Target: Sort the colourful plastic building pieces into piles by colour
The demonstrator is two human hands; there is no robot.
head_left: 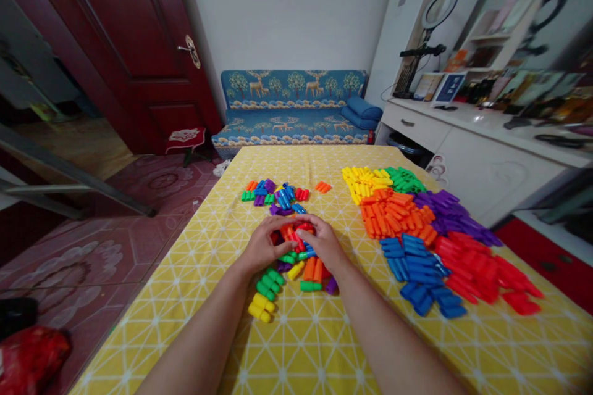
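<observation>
Red pieces (296,239) sit between the two hands, over a loose mixed pile near the middle of the counter (296,345). Right hand (324,242): fingers curl behind the red pieces, thumb laid on one, apparently gripping. Left hand (267,245): fingers arched round the other side; contact partly hidden, cannot tell whether they clasp anything.

Handling, judged by eye: light, stiff plastic, probably smooth and a little slippery, not fragile. Best hold seems thumb and fingertip across the rounded sides; gripping the ends may let a piece roll.

Surroundings: orange pieces (313,270), a green row (270,284) and a yellow clump (262,307) lie close on the near side, crowding the wrists. A mixed cluster (283,197) lies beyond the hands. To the right, well apart, single-colour heaps, the blue heap (419,271) and orange heap (397,215) nearest; the right forearm lies between them and the near pieces
</observation>
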